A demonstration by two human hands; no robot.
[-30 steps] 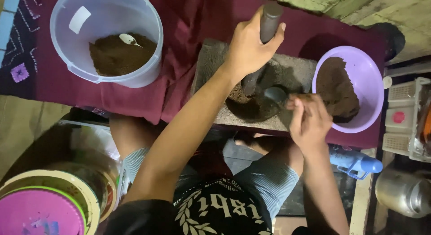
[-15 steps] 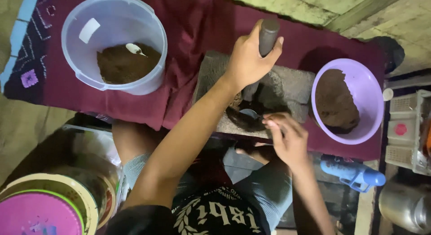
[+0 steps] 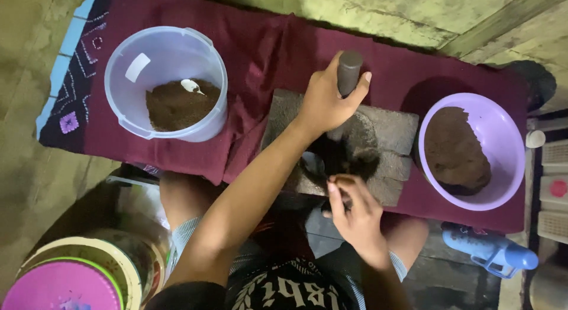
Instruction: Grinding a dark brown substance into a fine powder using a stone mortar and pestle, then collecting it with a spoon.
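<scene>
Rough grey stone, a thick rectangular slab point(image 3: 384, 129), lies on a maroon cloth point(image 3: 266, 46) spread over the low bench. The left hand point(image 3: 325, 100) is wrapped around the top of a dark, round-ended pestle point(image 3: 348, 70), fingers closed on it, its lower end down on the slab. A dark, coarse mass of paste point(image 3: 349, 162) sits in the middle of the slab. The right hand point(image 3: 355, 212) hovers at the near edge of the slab, fingertips bunched together at the paste; what they pinch I cannot tell.

To the left stands a translucent white bucket point(image 3: 127, 67), round and smooth, part-filled with brown crumbly powder point(image 3: 177, 105); a small pale spoon point(image 3: 190, 85) lies on it. To the right a lilac plastic bowl point(image 3: 503, 144) holds a dark brown heap point(image 3: 455, 150). A blue plastic bottle point(image 3: 491, 251) lies on its side below the bowl. At the lower left sits a round pink lid point(image 3: 56, 286).
</scene>
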